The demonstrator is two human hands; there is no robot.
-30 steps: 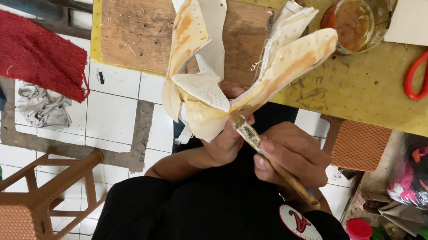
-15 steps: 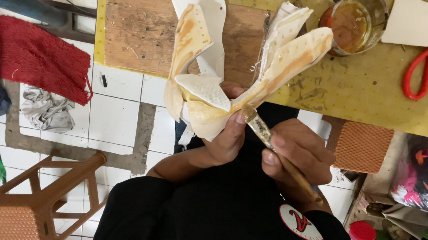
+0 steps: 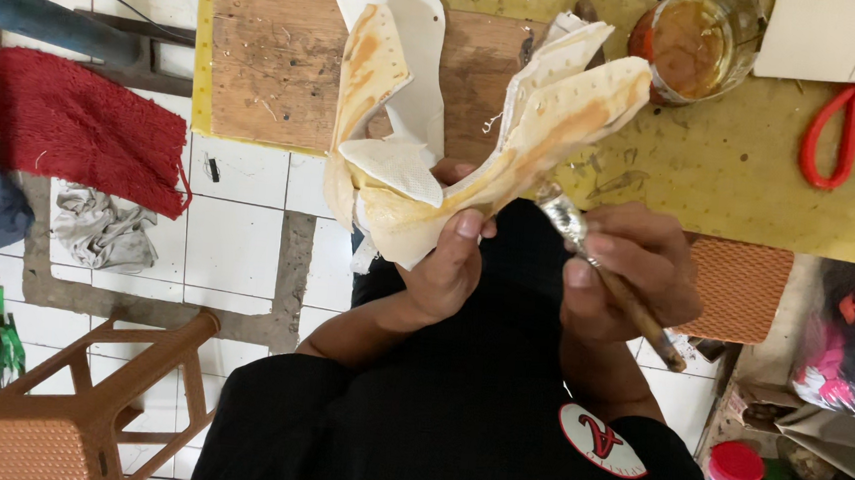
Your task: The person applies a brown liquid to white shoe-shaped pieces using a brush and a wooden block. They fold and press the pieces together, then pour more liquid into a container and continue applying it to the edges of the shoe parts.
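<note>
I am pinching the floppy cream piece (image 3: 420,209) with my left hand (image 3: 451,262); beside it, my right hand (image 3: 636,270) is gripping a brush (image 3: 606,273) touching it.

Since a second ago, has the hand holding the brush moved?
Yes. The right hand and brush have shifted up and right in view, closer to the glass jar.

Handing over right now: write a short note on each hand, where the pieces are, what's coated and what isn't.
Left hand: grips the cream perforated cut-out pieces at their base, held up over the lap.
Right hand: holds the wooden-handled brush, bristles touching the right flap.
Glass jar of amber glue stands on the yellow tabletop.
Done: orange-brown streaks on both flaps.
Left: the white inner patches look bare.
</note>
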